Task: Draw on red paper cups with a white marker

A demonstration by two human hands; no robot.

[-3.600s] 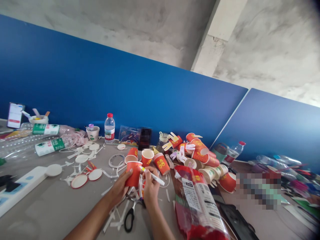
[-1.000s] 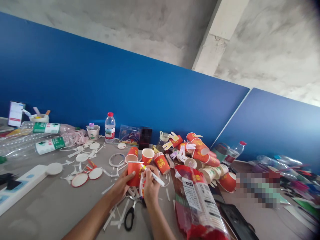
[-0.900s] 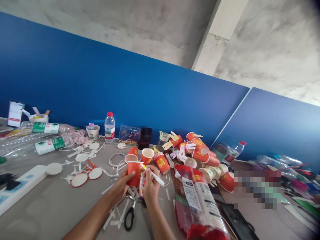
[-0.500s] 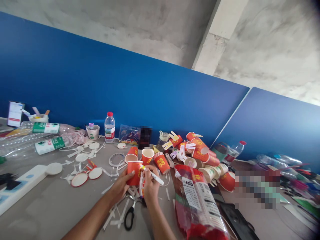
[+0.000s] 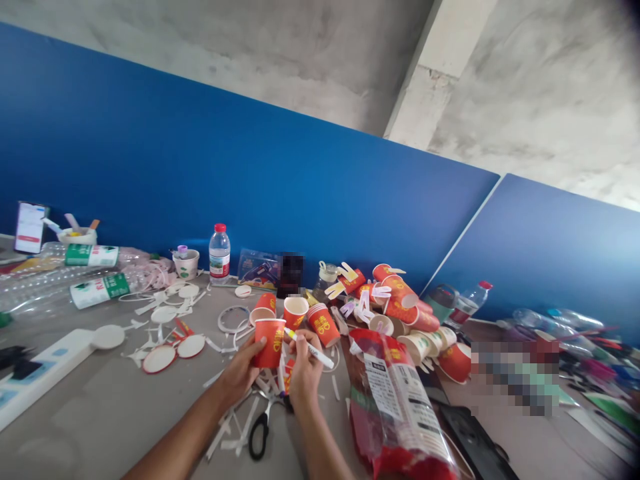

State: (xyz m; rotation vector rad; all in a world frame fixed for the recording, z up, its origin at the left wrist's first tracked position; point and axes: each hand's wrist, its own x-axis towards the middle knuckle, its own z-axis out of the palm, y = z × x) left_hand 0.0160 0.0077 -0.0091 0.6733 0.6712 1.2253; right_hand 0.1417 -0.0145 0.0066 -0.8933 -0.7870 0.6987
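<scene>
In the head view my left hand [image 5: 242, 368] grips a red paper cup [image 5: 269, 343] with gold lettering, held upright above the table. My right hand [image 5: 305, 371] is closed round a white marker [image 5: 319, 355], whose yellow end lies at the cup's right side near the rim. Whether the tip touches the cup I cannot tell. Below the hands lie black-handled scissors [image 5: 259, 430] among white paper strips. Just behind the held cup stand another upright red cup [image 5: 295, 312] and a tilted stack of red cups [image 5: 323, 325].
A plastic bag of cups [image 5: 400, 407] lies to the right, before a pile of red cups [image 5: 400, 303]. A power strip [image 5: 45, 373] and plastic bottles [image 5: 100, 287] occupy the left. A water bottle [image 5: 219, 255] stands by the blue partition [image 5: 240, 153].
The red cup has turned slightly in my left hand, showing more of its gold lettering. The marker in my right hand has shifted a little rightward and up.
</scene>
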